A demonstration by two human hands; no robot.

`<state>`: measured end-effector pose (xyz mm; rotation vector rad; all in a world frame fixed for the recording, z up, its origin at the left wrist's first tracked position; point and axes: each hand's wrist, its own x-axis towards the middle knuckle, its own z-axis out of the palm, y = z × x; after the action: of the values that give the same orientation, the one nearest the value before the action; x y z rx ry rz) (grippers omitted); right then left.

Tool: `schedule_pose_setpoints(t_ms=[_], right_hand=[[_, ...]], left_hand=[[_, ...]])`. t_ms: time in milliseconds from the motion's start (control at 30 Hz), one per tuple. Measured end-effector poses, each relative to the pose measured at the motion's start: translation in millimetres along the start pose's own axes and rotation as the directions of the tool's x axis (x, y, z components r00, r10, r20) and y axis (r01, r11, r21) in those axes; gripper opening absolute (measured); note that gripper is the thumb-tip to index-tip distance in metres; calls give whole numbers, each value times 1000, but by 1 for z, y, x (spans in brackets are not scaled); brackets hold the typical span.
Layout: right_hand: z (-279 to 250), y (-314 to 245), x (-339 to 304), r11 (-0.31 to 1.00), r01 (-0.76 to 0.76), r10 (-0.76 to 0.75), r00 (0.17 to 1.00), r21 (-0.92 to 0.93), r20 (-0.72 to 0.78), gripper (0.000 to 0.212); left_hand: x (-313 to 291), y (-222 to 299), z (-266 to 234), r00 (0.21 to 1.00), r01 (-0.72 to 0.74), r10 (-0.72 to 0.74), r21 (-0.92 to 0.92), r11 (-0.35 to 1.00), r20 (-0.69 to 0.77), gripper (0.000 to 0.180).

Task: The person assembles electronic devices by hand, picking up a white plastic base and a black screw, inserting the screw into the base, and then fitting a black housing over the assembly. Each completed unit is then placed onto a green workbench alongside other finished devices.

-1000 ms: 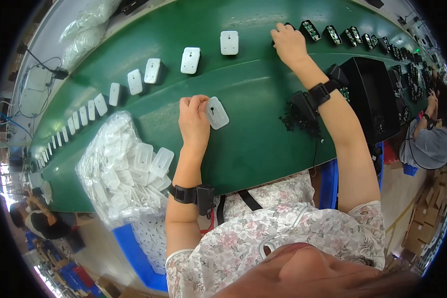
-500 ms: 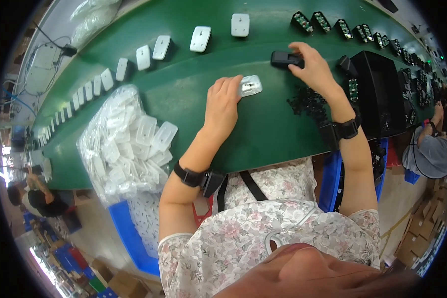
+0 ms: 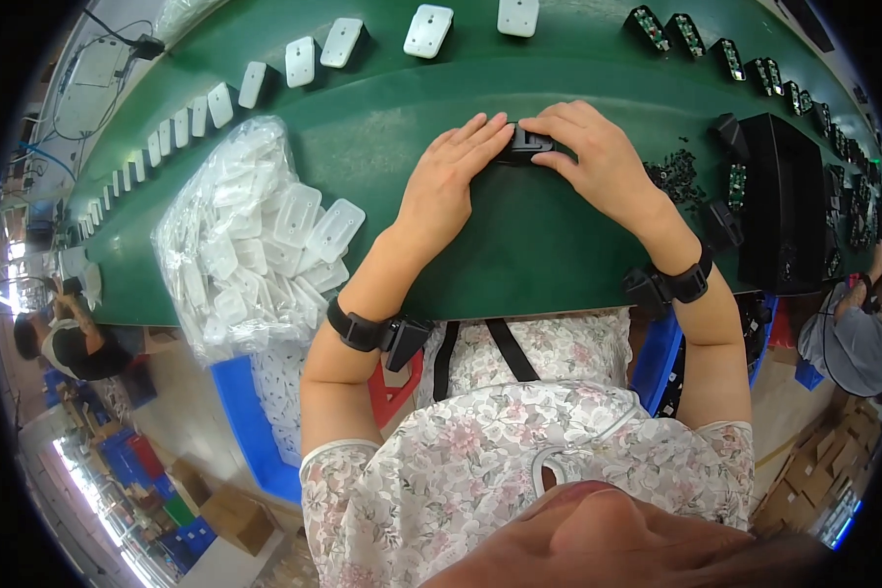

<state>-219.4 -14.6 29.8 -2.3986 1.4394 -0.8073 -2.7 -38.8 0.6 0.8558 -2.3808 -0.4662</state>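
A small black plastic case sits low over the green table in front of me, between my two hands. The fingers of my left hand lie close together along its left end, the thumb hidden beneath. My right hand closes on its right end, with thumb on the near side and fingers over the top. The pale cover seen earlier under my left hand is out of sight now, and I cannot tell whether it lies under the case.
Left stands an open bag of translucent covers. White-topped cases line the far edge leftward. Far right, black cases with circuit boards form a row. Small black parts lie beside a black bin. People work at both sides.
My right hand has brought the black case left and nearer, to where the pale cover lay. My left hand has joined it on the case. The whole view has shifted slightly.
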Motion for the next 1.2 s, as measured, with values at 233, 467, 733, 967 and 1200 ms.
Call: schedule_pose_setpoints(t_ms=[233,467,733,967,1200], right_hand=[[7,1,-5,999,4,-4,1000,-40,-9,38],[3,13,1,999,38,-39,999,28,33,38],[-13,34,16,881,-222,277,958,418,-74,32],[-72,39,-26,797,-247,502,778,551,-378,23],[-85,40,-75,770,-283,580,685,572,-442,20]], left_hand=[[-2,1,-1,998,11,-15,85,996,57,57],[-1,7,4,1000,-22,19,177,984,19,54],[51,3,26,984,99,-65,206,973,-164,35],[152,1,64,797,515,-597,-622,590,94,26],[204,-17,110,726,535,-683,-686,493,76,31]])
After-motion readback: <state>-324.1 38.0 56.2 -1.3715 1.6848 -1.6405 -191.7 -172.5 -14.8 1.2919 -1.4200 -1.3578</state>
